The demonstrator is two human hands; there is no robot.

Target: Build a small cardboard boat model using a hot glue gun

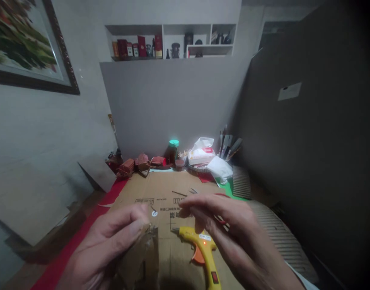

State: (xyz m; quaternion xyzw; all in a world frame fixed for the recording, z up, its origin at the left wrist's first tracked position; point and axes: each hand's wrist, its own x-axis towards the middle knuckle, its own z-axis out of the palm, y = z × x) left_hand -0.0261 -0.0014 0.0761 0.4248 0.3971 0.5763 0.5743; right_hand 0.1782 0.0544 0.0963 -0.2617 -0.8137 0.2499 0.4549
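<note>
Head view: left hand (110,241) pinches a brown piece (147,257); right hand (233,225) arches, loosely extended, near glue gun (207,254).

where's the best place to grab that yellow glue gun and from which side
Probably by the handle, beside the orange trigger, with the right hand coming from the near right: the glue gun lies on its side, handle running toward the camera, nozzle pointing left, away from that approach.

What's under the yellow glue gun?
Printed cardboard shows around the yellow glue gun, which appears to rest on it. Whatever lies directly beneath the gun is covered, and the right hand hides more of the cardboard.
</note>
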